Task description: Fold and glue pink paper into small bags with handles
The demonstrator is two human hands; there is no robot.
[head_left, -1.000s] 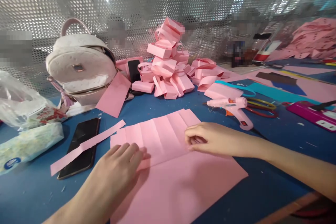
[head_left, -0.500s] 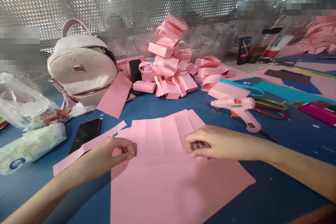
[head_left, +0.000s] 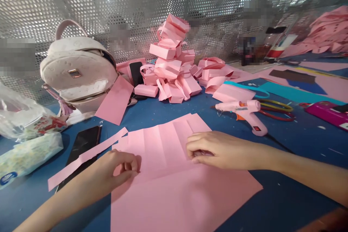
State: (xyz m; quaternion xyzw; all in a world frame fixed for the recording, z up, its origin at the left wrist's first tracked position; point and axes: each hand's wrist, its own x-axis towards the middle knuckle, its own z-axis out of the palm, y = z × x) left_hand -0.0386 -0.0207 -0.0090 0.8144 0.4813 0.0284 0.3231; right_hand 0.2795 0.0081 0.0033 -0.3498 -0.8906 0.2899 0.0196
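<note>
A creased pink sheet of paper [head_left: 153, 145] with several parallel fold lines lies over a larger flat pink sheet [head_left: 176, 203] in front of me. My left hand [head_left: 122, 166] is at the creased sheet's lower left corner, thumb and forefinger closed on its edge. On the right side, my right hand [head_left: 206, 148] has curled fingers closed at the sheet's lower right edge; its fingertips are partly hidden. The near edge of the creased sheet slants, lower at the left. Beside my left hand, a narrow pink paper strip [head_left: 89, 156] lies across a black phone [head_left: 81, 145].
A pink glue gun [head_left: 241, 110] with a cord lies beyond my right hand. Folded pink paper boxes [head_left: 171, 69] are piled at the back. A white backpack [head_left: 78, 69], a tissue pack [head_left: 29, 157] and a plastic bag [head_left: 16, 112] stand left. A magenta tool [head_left: 326, 116] lies far right.
My left hand has come slightly toward me, and the creased sheet's left side has shifted down with it, tilting its near edge. The view has turned slightly right.
</note>
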